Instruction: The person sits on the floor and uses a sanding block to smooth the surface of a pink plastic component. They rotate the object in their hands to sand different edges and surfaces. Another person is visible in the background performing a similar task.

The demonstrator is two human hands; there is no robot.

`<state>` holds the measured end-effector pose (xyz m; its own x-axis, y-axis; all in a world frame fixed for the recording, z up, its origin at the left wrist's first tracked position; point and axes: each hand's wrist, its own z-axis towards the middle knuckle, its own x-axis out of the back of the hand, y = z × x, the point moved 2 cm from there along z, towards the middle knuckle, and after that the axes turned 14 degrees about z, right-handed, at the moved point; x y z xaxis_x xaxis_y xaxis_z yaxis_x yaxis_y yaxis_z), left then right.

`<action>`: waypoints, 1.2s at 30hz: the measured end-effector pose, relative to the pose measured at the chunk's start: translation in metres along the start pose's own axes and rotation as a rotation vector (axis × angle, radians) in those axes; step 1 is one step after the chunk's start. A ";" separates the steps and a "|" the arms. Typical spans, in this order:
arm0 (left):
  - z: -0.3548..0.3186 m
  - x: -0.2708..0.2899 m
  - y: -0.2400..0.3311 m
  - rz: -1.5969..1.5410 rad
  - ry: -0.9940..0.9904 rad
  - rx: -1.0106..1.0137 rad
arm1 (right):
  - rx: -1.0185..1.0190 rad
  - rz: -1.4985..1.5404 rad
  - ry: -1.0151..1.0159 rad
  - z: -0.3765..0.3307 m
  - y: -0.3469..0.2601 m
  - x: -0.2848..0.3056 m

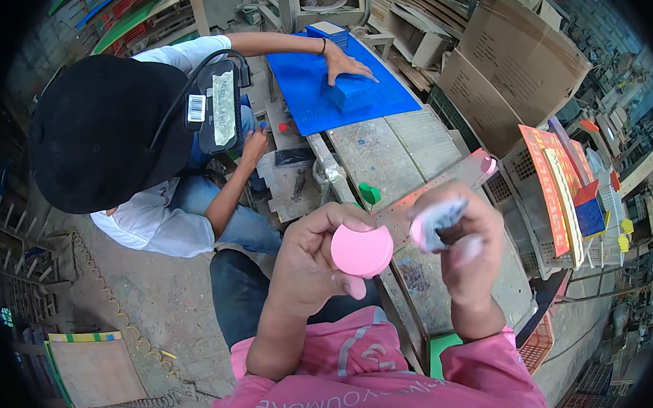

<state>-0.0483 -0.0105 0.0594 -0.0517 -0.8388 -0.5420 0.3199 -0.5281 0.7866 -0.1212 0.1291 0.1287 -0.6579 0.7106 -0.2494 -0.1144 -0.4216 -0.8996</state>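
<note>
My left hand [308, 259] grips a thick pink disc [361, 251] with a curved notch in its upper edge, fingers behind and thumb below. To its right, apart from the disc, my right hand [474, 243] pinches a curled grey and whitish piece [439, 220] with pink on its edge; it looks like worn sandpaper or cloth. A green rounded piece [370, 193] stands on the workbench [375, 149] beyond my hands. Behind my right hand lies a long orange-pink board [448, 172] with a small pink piece [488, 165] at its far end.
At left sits a co-worker in a black cap [106, 134], one hand [344, 63] on a blue block [348, 93] over a blue board [302, 105]. Cardboard boxes [506, 73] stand at the back right. Painted pieces [591, 209] fill a crate on the right. A coiled hose [104, 288] crosses the floor.
</note>
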 end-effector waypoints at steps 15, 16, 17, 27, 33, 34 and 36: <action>0.001 0.000 0.001 0.063 0.035 -0.115 | 0.177 -0.298 -0.027 -0.006 0.008 -0.004; 0.001 -0.001 0.003 0.050 0.026 -0.090 | 0.159 -0.292 -0.020 -0.004 0.008 -0.003; 0.000 -0.002 0.003 0.035 0.015 -0.064 | 0.150 -0.271 -0.021 -0.003 0.008 -0.001; -0.001 -0.003 0.001 0.012 -0.038 0.101 | -0.057 -0.050 -0.068 0.015 0.013 0.013; 0.000 -0.004 0.000 0.017 0.000 0.072 | 0.093 -0.165 -0.102 -0.001 0.007 0.001; 0.001 -0.004 -0.002 0.038 0.025 0.050 | 0.135 -0.200 -0.122 -0.003 0.006 -0.003; 0.002 -0.005 -0.003 0.070 0.057 0.031 | 0.238 -0.329 -0.110 -0.005 0.001 -0.005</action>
<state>-0.0504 -0.0053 0.0604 0.0236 -0.8652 -0.5008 0.2918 -0.4732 0.8312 -0.1139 0.1280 0.1269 -0.6314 0.7703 0.0888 -0.4922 -0.3097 -0.8136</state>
